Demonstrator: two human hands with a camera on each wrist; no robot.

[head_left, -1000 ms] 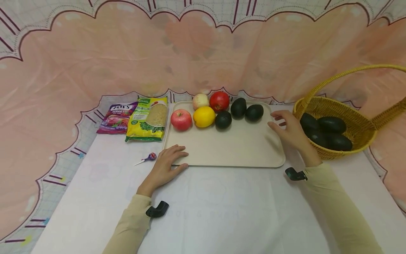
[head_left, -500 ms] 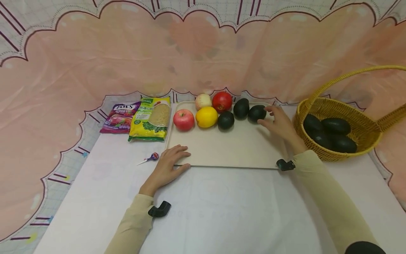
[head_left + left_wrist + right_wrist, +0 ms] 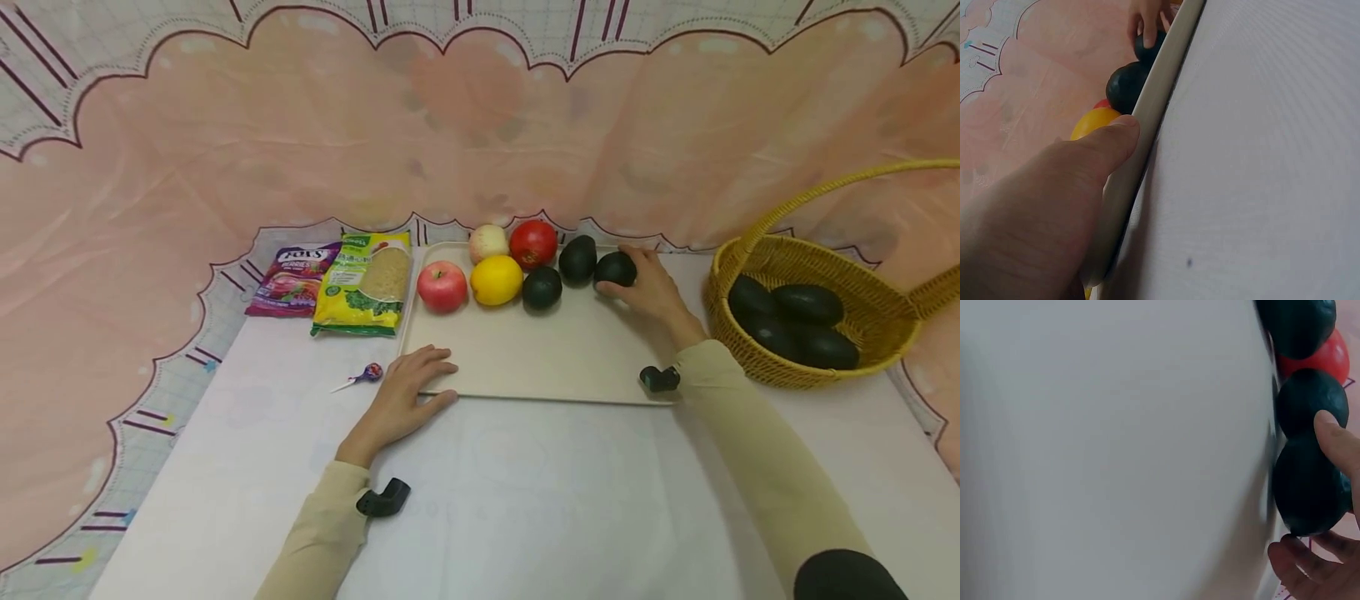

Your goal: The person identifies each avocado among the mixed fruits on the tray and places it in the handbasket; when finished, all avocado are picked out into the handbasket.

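On the beige tray [image 3: 525, 358], my right hand [image 3: 654, 293] grips the rightmost dark avocado [image 3: 615, 269], thumb on its near side and fingers round its far right. The right wrist view shows the thumb lying across this avocado [image 3: 1310, 487] and fingertips at its other end. Two more avocados [image 3: 577, 259] [image 3: 542, 288] lie just left of it. My left hand [image 3: 401, 400] rests with relaxed, spread fingers over the tray's near left corner; in the left wrist view its thumb [image 3: 1113, 140] touches the tray rim.
A red apple [image 3: 442, 287], yellow fruit [image 3: 497, 280], pale fruit [image 3: 488, 243] and red fruit [image 3: 533, 244] share the tray. Left of it lie a yellow packet [image 3: 363, 285], a purple packet [image 3: 288, 281] and a lollipop [image 3: 372, 372]. A wicker basket [image 3: 780, 373] holding several avocados stands right.
My right hand has moved left from beside the tray's right edge to the rightmost avocado and taken hold of it. My left hand has stayed at the tray corner.
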